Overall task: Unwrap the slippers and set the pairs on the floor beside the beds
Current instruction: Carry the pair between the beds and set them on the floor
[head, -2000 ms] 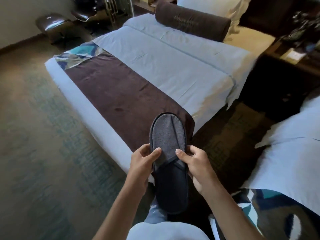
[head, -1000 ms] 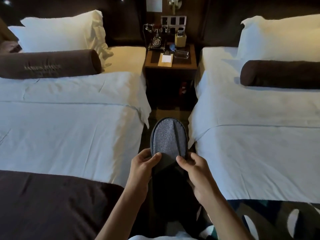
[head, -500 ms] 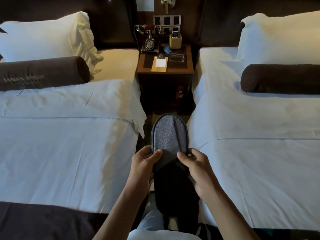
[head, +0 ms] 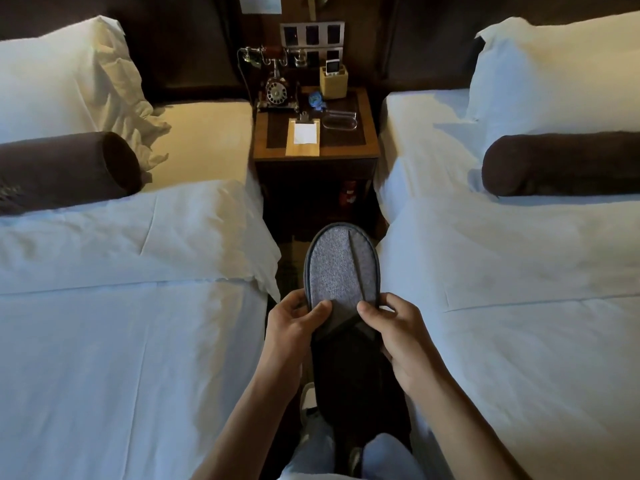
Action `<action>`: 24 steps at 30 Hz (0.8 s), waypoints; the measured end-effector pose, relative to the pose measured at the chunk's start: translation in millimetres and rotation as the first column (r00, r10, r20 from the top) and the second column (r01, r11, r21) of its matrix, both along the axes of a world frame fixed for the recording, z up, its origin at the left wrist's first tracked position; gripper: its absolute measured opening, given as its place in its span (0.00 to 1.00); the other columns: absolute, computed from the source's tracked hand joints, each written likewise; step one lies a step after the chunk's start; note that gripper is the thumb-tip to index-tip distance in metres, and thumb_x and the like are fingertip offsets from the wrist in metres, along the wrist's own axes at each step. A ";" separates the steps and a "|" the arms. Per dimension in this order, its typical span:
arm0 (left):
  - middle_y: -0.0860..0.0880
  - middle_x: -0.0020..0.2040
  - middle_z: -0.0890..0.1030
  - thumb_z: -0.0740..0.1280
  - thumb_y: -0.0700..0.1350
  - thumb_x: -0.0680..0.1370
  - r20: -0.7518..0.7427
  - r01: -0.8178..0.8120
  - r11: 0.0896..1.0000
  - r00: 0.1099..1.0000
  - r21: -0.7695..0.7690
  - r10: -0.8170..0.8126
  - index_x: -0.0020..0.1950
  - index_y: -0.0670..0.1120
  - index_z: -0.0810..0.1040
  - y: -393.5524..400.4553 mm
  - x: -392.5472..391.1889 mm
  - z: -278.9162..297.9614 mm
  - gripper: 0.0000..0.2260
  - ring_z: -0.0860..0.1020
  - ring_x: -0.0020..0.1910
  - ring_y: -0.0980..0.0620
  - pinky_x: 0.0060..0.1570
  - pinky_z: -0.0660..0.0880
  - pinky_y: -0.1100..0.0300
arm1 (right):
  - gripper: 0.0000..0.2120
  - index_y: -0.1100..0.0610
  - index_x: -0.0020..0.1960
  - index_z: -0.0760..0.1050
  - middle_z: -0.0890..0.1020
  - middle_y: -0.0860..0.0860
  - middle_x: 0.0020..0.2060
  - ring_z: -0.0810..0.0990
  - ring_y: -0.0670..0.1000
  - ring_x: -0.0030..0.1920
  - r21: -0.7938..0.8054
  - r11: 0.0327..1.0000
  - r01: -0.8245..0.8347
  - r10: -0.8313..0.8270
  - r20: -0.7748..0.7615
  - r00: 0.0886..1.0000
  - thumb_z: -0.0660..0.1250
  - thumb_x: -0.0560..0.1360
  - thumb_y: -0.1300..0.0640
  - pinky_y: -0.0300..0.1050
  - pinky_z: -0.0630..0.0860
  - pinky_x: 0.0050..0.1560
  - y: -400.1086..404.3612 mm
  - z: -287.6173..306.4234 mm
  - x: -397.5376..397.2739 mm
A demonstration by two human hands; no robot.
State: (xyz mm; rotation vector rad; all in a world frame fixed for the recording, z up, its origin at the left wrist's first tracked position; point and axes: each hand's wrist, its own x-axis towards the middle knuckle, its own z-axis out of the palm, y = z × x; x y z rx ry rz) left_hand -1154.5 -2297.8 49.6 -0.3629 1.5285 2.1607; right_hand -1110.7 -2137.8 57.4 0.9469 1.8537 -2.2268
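My left hand [head: 294, 327] and right hand [head: 398, 332] each pinch a side of the grey slippers [head: 341, 271], held stacked above the aisle floor [head: 289, 268] between the beds [head: 138, 306]; risk: an uneven pull drops one under a bed.

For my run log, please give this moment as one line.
place: aisle between beds | left hand: grips slippers | right hand: grips slippers | floor: not yet
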 end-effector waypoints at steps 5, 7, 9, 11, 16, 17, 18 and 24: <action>0.39 0.51 0.87 0.76 0.41 0.70 -0.004 0.023 1.000 1.000 -0.009 -0.023 0.58 0.42 0.81 9.1 -34.9 -18.0 0.17 0.86 0.49 0.39 0.44 0.83 0.52 | 0.03 0.58 0.44 0.82 0.87 0.57 0.41 0.85 0.60 0.49 0.013 1.000 0.007 -0.007 0.004 1.000 0.73 0.73 0.59 0.61 0.79 0.57 11.9 -15.4 -35.7; 0.40 0.52 0.87 0.77 0.42 0.69 0.000 0.024 0.999 1.000 -0.023 -0.024 0.58 0.44 0.81 14.2 -44.3 -29.0 0.18 0.86 0.50 0.40 0.45 0.83 0.53 | 0.02 0.56 0.42 0.82 0.86 0.57 0.40 0.85 0.60 0.49 0.009 1.000 -0.011 0.011 0.006 1.000 0.73 0.73 0.59 0.59 0.80 0.55 19.3 -26.0 -46.4; 0.41 0.52 0.87 0.78 0.43 0.68 -0.004 0.013 0.999 1.000 -0.046 -0.013 0.57 0.46 0.82 19.2 -51.5 -44.1 0.18 0.86 0.51 0.41 0.45 0.83 0.53 | 0.03 0.55 0.42 0.82 0.86 0.56 0.41 0.84 0.61 0.51 0.017 0.999 -0.039 0.039 0.017 0.999 0.73 0.73 0.56 0.58 0.80 0.55 26.3 -40.9 -55.7; 0.41 0.52 0.87 0.78 0.44 0.67 -0.003 -0.020 0.998 1.000 -0.057 0.020 0.57 0.47 0.82 24.8 -58.4 -63.7 0.19 0.86 0.51 0.41 0.45 0.83 0.54 | 0.06 0.56 0.45 0.82 0.85 0.57 0.44 0.83 0.61 0.53 0.024 0.997 -0.069 0.068 0.030 0.997 0.74 0.72 0.53 0.58 0.80 0.57 33.7 -61.7 -66.1; 0.41 0.51 0.87 0.75 0.41 0.71 0.000 -0.052 0.991 0.999 -0.121 0.053 0.59 0.44 0.82 40.5 -73.2 -132.6 0.17 0.86 0.50 0.41 0.44 0.83 0.55 | 0.05 0.54 0.44 0.79 0.83 0.49 0.39 0.83 0.54 0.47 0.015 0.994 -0.108 0.107 0.055 0.993 0.73 0.73 0.54 0.45 0.78 0.42 49.0 -137.0 -88.8; 0.41 0.51 0.87 0.75 0.40 0.72 -0.002 -0.054 0.990 0.999 -0.132 0.054 0.59 0.43 0.81 43.3 -76.0 -149.6 0.16 0.86 0.50 0.41 0.45 0.83 0.54 | 0.07 0.56 0.47 0.79 0.83 0.51 0.41 0.82 0.54 0.47 0.017 0.994 -0.108 0.106 0.060 0.993 0.74 0.72 0.54 0.44 0.76 0.42 52.3 -156.4 -92.2; 0.42 0.51 0.87 0.75 0.40 0.72 -0.004 -0.055 0.988 0.998 -0.146 0.055 0.59 0.43 0.81 46.0 -77.6 -167.8 0.15 0.87 0.50 0.42 0.45 0.83 0.54 | 0.13 0.59 0.51 0.79 0.83 0.53 0.44 0.82 0.55 0.49 0.025 0.994 -0.108 0.106 0.063 0.992 0.74 0.72 0.53 0.46 0.76 0.43 55.3 -177.0 -94.9; 0.46 0.51 0.88 0.72 0.37 0.76 -0.043 -0.053 0.965 0.998 -0.257 0.043 0.63 0.45 0.79 66.0 -78.9 -289.0 0.16 0.87 0.49 0.47 0.44 0.83 0.58 | 0.16 0.62 0.52 0.77 0.84 0.56 0.47 0.83 0.58 0.54 0.052 0.995 -0.080 0.074 0.112 0.991 0.75 0.71 0.53 0.61 0.76 0.63 67.7 -307.4 -99.4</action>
